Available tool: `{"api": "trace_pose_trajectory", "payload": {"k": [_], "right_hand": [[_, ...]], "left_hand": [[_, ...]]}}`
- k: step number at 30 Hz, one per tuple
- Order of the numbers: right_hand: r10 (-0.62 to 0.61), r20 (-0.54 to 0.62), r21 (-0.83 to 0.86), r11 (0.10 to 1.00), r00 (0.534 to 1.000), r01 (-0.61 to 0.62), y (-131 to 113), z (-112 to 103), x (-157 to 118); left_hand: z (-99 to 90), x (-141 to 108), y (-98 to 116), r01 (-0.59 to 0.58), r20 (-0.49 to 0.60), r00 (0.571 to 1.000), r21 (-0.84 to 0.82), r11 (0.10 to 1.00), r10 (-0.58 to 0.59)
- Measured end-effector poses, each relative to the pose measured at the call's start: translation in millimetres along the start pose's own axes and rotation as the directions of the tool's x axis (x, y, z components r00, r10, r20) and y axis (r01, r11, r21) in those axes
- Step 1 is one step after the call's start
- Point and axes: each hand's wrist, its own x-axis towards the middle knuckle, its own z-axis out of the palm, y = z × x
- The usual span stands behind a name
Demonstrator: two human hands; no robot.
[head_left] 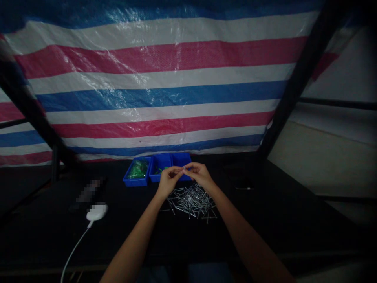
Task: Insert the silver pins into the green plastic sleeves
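My left hand (170, 179) and my right hand (199, 175) meet at the fingertips, just in front of the blue bins. Both are closed in a pinch around something tiny, with a small bright spot between them that is too small to name. Beneath and slightly nearer lies a loose pile of thin silvery metal pieces (193, 200) on the black table (188, 239). Behind the hands stand a blue bin with a few green pieces (160, 159) and another blue bin (181, 158), partly hidden by my hands. Further left, a blue bin (135, 182) holds green items in clear plastic.
A white rounded device (96, 212) with a white cable (73, 249) lies at the left, near a blurred dark object (88, 192). At the right back is a dark flat object (242, 181). A striped sheet (165, 94) hangs behind, between dark frame posts.
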Motion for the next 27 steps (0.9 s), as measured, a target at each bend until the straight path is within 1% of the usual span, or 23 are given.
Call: {"api": "trace_pose_trajectory", "payload": {"k": [4,9,14,17,22,27], "right_hand": [[-0.029,0.017,-0.077,0.997,0.999,0.03,-3,-1,-1],[-0.039,0.034,-0.143,0.989,0.999,0.043,-3,-3,1],[-0.063,0.001,-0.211,0.976,0.998,0.062,-2,-10,3],[-0.097,0.002,-0.274,0.957,0.995,0.094,-1,-13,4],[-0.112,0.018,-0.348,0.931,0.993,0.112,2,-13,4],[-0.124,0.034,-0.398,0.908,0.992,0.127,3,-13,3]], "left_hand": [[-4.7,0,1,-0.018,-0.016,1.0,0.067,0.998,0.02],[-8.3,-1,7,-0.011,-0.04,0.999,0.124,0.992,0.016],[-9.7,-1,9,-0.011,-0.061,0.998,0.147,0.989,0.021],[-11.1,0,8,-0.012,-0.071,0.997,0.14,0.99,0.022],[-11.8,2,6,0.0,-0.089,0.996,0.106,0.994,0.009],[-9.8,3,9,0.03,-0.075,0.997,0.053,0.998,-0.026]]}}
